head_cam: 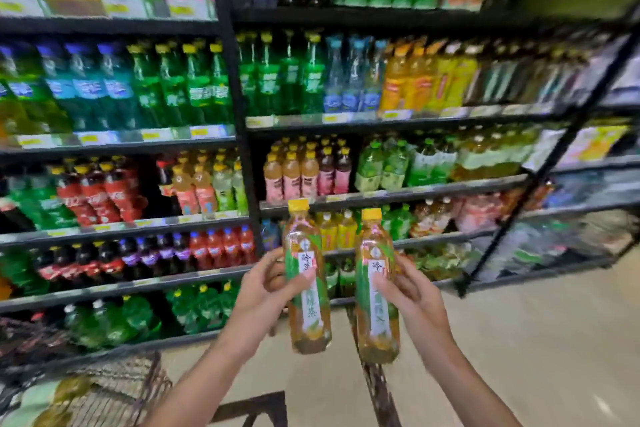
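I hold two matching tea bottles upright in front of a drinks shelf, each with amber liquid, a yellow cap and a green and white label. My left hand (263, 291) grips the left bottle (306, 288) from its left side, thumb across the label. My right hand (414, 295) grips the right bottle (375, 291) from its right side, fingers curled over the label. The two bottles stand side by side with a narrow gap between them.
Black shelving (239, 135) packed with several rows of soft drinks, juices and teas fills the view ahead. A wire shopping cart (114, 388) sits at the lower left with a bottle lying in it. Pale floor (536, 340) stretches to the right.
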The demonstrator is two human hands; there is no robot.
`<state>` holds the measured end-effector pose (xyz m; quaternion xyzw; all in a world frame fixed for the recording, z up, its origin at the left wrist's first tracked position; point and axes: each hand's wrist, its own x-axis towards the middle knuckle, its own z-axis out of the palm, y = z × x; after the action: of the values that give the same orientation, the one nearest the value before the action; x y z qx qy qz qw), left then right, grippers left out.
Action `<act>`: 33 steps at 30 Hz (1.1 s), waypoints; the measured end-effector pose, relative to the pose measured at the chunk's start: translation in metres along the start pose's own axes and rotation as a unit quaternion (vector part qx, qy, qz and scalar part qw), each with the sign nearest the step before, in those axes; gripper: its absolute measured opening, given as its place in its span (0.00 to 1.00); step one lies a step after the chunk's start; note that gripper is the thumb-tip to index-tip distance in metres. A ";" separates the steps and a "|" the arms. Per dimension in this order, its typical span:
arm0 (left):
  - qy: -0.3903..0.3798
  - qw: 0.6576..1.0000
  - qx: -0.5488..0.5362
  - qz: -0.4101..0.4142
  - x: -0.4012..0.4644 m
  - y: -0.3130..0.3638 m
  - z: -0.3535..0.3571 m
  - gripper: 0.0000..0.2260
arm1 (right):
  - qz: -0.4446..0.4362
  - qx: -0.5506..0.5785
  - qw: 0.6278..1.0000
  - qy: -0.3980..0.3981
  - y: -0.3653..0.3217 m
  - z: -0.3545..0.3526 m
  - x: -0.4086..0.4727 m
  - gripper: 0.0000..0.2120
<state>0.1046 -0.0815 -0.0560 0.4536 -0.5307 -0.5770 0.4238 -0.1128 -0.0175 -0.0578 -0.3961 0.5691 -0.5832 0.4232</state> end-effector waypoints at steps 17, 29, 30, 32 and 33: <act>-0.122 0.992 0.014 0.032 0.115 0.032 0.298 0.18 | -0.061 0.013 0.987 0.147 -0.034 -0.286 0.081 0.22; -0.141 0.988 0.012 0.057 0.291 0.050 0.430 0.18 | -0.070 -0.038 0.989 0.122 -0.063 -0.395 0.255 0.26; -0.144 0.988 0.012 0.058 0.305 0.055 0.440 0.17 | -0.073 -0.035 0.989 0.121 -0.069 -0.403 0.271 0.27; -0.141 0.988 0.016 0.064 0.330 0.064 0.460 0.17 | -0.078 -0.031 0.989 0.119 -0.076 -0.422 0.300 0.27; -0.139 0.988 0.018 0.068 0.340 0.067 0.469 0.18 | -0.079 -0.030 0.989 0.118 -0.077 -0.432 0.313 0.26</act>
<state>-0.4290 -0.3103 -0.0021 0.3396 -0.6239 -0.5949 0.3762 -0.6265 -0.1718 -0.0034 -0.3809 0.5996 -0.6398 0.2935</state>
